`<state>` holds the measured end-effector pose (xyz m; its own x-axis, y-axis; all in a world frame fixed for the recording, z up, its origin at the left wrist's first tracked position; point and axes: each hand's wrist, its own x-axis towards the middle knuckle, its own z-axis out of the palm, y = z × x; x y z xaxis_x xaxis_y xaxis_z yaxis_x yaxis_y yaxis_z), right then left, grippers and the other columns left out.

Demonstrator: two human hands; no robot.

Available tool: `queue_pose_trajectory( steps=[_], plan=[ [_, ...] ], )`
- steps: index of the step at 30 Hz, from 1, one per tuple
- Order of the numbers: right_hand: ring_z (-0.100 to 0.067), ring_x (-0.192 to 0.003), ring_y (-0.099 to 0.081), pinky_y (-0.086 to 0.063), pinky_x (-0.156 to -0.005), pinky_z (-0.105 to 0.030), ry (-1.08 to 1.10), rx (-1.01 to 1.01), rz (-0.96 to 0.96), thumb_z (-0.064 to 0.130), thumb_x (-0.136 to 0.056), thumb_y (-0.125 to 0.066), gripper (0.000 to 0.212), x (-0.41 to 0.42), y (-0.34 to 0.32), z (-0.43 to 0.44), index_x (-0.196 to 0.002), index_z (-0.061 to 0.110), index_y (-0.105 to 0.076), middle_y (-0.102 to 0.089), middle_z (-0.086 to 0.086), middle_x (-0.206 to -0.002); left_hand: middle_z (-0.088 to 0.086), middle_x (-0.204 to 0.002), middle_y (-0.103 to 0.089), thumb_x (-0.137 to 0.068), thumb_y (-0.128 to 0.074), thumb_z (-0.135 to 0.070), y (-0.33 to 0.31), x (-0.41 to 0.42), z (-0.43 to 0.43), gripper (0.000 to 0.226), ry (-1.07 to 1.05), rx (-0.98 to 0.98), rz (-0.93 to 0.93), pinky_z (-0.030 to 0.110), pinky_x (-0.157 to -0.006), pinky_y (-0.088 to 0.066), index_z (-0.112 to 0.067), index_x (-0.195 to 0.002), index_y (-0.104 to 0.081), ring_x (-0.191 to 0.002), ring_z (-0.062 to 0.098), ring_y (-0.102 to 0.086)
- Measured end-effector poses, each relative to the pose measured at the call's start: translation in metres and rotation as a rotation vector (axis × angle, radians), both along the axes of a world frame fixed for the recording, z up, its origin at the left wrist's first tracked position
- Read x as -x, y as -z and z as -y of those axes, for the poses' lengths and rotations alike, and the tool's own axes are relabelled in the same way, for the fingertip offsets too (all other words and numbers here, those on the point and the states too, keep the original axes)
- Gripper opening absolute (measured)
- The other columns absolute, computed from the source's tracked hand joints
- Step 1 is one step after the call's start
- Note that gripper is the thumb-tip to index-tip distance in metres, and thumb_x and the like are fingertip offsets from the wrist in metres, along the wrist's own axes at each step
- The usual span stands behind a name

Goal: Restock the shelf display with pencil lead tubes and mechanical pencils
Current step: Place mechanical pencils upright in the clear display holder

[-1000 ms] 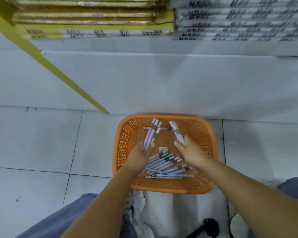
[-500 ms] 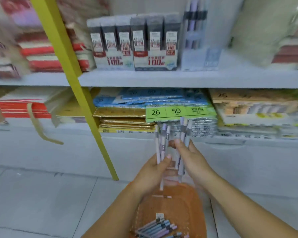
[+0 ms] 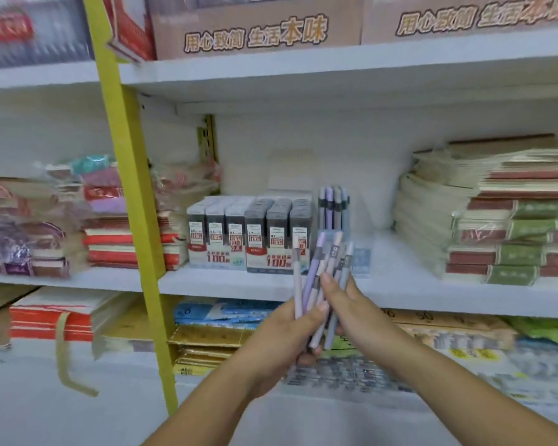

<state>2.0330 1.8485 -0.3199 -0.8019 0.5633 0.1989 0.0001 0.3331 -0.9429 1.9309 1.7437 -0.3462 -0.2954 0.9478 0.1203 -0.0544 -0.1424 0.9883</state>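
Now the view has risen from the orange basket on the floor to the middle shelf (image 3: 400,291). Just right of the yellow upright (image 3: 132,220), the pencil lead tubes (image 3: 248,233) stand in a packed row. Below their right end the left hand (image 3: 281,342) grips the mechanical pencils (image 3: 319,275), two separate handfuls a second ago, now one fanned bundle held before the shelf edge. The right hand (image 3: 351,310) pinches the same bundle from the other side. Behind it, the display box (image 3: 334,207) of upright pencils looks the likely slot; nothing is placed yet

Pastel mechanical pencils (image 3: 323,278) fanned upright; lead tubes (image 3: 250,231) shelved, seemingly rowed
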Motion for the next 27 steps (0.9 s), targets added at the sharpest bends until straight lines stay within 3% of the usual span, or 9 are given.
queue_pose_trajectory(
  steps=[4,6,9,12,16,20,23,27],
  plan=[
    [0.010,-0.060,-0.060,-0.045,-0.055,-0.008,-0.040,-0.085,0.024,0.068,-0.084,-0.033,0.033,0.002,-0.006,-0.009,-0.109,0.052,-0.048,-0.067,0.031,-0.078,-0.001,-0.075,-0.066,-0.087,-0.066,-0.044,-0.001,0.004,-0.013,0.025,-0.049,-0.006,-0.014,0.018,-0.044,-0.032,-0.022,-0.097,-0.072,-0.051,0.004,-0.044],
    [0.003,-0.058,-0.060,-0.049,-0.061,-0.018,-0.014,-0.089,-0.007,0.065,-0.086,-0.043,0.033,0.003,-0.008,-0.018,-0.104,0.041,-0.058,-0.070,0.015,-0.078,-0.003,-0.072,-0.063,-0.086,-0.066,-0.044,-0.001,0.004,-0.018,0.025,-0.096,-0.011,-0.045,0.018,-0.046,-0.032,-0.020,-0.092,-0.071,-0.050,0.005,-0.040],
    [-0.005,-0.052,-0.054,-0.043,-0.054,-0.023,0.089,0.039,-0.141,0.052,-0.086,-0.060,0.030,0.000,-0.020,-0.034,-0.109,0.032,-0.059,-0.062,0.012,-0.061,-0.008,-0.073,-0.063,-0.091,-0.064,-0.045,-0.007,0.011,-0.020,0.017,-0.169,0.019,-0.143,0.016,-0.050,-0.036,-0.032,-0.085,-0.071,-0.051,0.001,-0.043],
    [-0.014,-0.063,-0.062,-0.047,-0.058,-0.027,0.084,0.040,-0.222,0.034,-0.089,-0.065,0.035,-0.005,-0.034,-0.044,-0.122,0.033,-0.054,-0.068,0.003,-0.073,-0.012,-0.074,-0.066,-0.097,-0.060,-0.046,-0.018,0.016,-0.022,0.017,-0.186,0.034,-0.203,0.018,-0.055,-0.041,-0.035,-0.086,-0.069,-0.053,-0.001,-0.049],
    [-0.016,-0.067,-0.067,-0.051,-0.060,-0.027,0.142,-0.024,-0.262,0.016,-0.089,-0.068,0.037,-0.002,-0.052,-0.050,-0.122,0.024,-0.052,-0.073,-0.004,-0.079,-0.014,-0.073,-0.069,-0.096,-0.059,-0.045,-0.029,0.012,-0.034,0.022,-0.228,-0.002,-0.178,0.021,-0.061,-0.046,-0.033,-0.082,-0.072,-0.058,0.000,-0.055],
    [-0.017,-0.069,-0.071,-0.053,-0.056,-0.021,0.210,-0.106,-0.383,0.008,-0.089,-0.065,0.041,-0.002,-0.088,-0.064,-0.115,0.034,-0.046,-0.076,-0.003,-0.082,0.001,-0.078,-0.075,-0.100,-0.058,-0.030,-0.040,0.015,-0.049,0.015,-0.293,-0.133,-0.049,0.026,-0.058,-0.052,-0.018,-0.105,-0.066,-0.069,0.015,-0.071],
    [-0.019,-0.074,-0.073,-0.055,-0.058,-0.023,0.268,-0.267,-0.490,0.003,-0.090,-0.063,0.041,-0.004,-0.125,-0.082,-0.107,0.037,-0.047,-0.075,-0.008,-0.081,0.005,-0.071,-0.070,-0.101,-0.057,-0.025,-0.045,0.026,-0.053,0.016,-0.345,-0.191,0.025,0.024,-0.051,-0.051,-0.012,-0.098,-0.065,-0.061,0.018,-0.068],
    [-0.020,-0.069,-0.071,-0.058,-0.063,-0.035,0.321,-0.518,-0.379,0.003,-0.088,-0.066,0.044,0.009,-0.140,-0.099,-0.098,0.042,-0.048,-0.068,-0.010,-0.085,0.007,-0.064,-0.059,-0.100,-0.056,-0.029,-0.042,0.038,-0.056,0.031,-0.377,-0.191,0.005,0.022,-0.047,-0.044,-0.024,-0.072,-0.067,-0.049,0.013,-0.051]
  ],
)
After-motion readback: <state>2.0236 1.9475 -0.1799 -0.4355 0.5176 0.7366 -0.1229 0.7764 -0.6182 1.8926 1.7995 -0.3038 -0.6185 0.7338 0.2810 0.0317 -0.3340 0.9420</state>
